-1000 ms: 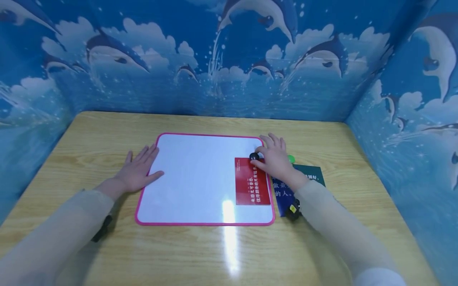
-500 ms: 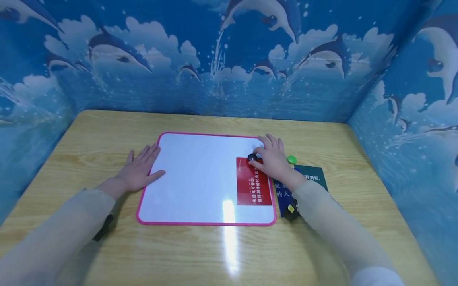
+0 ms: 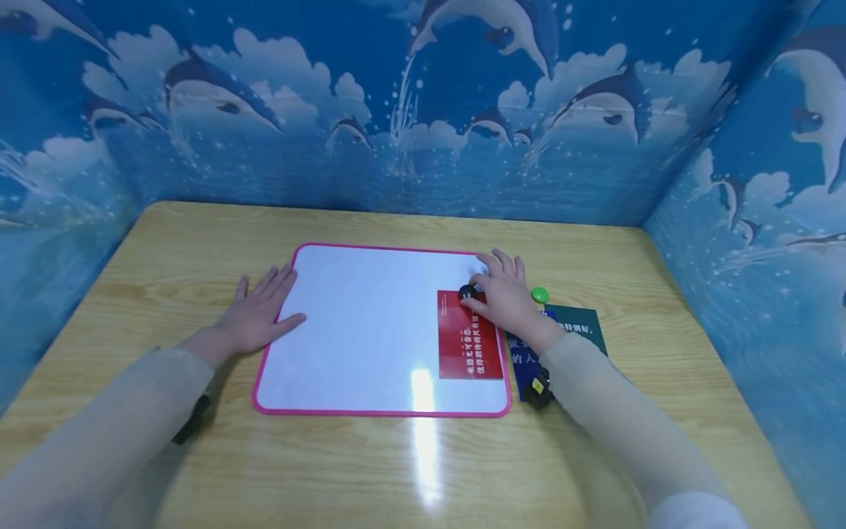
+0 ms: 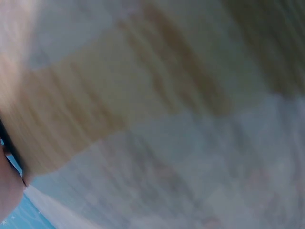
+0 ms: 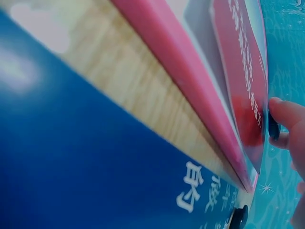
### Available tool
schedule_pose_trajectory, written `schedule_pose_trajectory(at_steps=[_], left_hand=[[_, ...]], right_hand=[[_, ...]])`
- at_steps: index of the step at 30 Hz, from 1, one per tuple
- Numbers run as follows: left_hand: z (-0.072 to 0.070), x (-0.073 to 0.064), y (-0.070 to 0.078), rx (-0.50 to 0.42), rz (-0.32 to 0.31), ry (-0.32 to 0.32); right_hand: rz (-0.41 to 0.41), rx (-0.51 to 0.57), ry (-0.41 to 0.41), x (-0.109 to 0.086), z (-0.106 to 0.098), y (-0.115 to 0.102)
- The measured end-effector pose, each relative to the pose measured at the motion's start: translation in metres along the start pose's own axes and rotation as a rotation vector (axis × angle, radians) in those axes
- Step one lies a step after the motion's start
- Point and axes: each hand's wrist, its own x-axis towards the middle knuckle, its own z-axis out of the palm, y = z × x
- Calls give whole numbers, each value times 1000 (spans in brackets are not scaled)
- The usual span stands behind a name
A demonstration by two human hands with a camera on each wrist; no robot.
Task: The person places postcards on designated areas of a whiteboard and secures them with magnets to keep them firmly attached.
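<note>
A whiteboard (image 3: pixel 357 330) with a pink rim lies flat on the table. On its right part lies a red card (image 3: pixel 463 353) with white writing, printed sideways. My right hand (image 3: pixel 507 294) pinches a black round magnet (image 3: pixel 468 292) at the card's top edge. In the right wrist view, thumb and finger hold the black magnet (image 5: pixel 274 126) by the red card (image 5: pixel 243 81), whose near side stands a little off the board. My left hand (image 3: pixel 254 316) rests with spread, straight fingers on the whiteboard's left edge. The left wrist view shows mostly blurred sleeve and tabletop.
Right of the whiteboard lie a blue card (image 3: pixel 522 371) and a dark green card (image 3: pixel 581 323), partly under my right arm. A green round magnet (image 3: pixel 540 294) sits above them. A black wrist device (image 3: pixel 538 389) hangs under the right sleeve. Dolphin-print curtains (image 3: pixel 396 169) border the table.
My right hand and the black magnet have shifted slightly left along the red card's top edge. More of the green magnet shows now. My left hand stays in place.
</note>
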Motion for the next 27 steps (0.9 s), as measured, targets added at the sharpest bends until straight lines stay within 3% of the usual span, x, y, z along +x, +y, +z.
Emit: schedule_pose_trajectory(at_steps=[16,27], left_hand=[[4,2,-2,-9,10,31],[2,0,-1,-2,9,13]], right_hand=[[12,-45,-24,0,4,0],[27,-42,-27,0,7,0]])
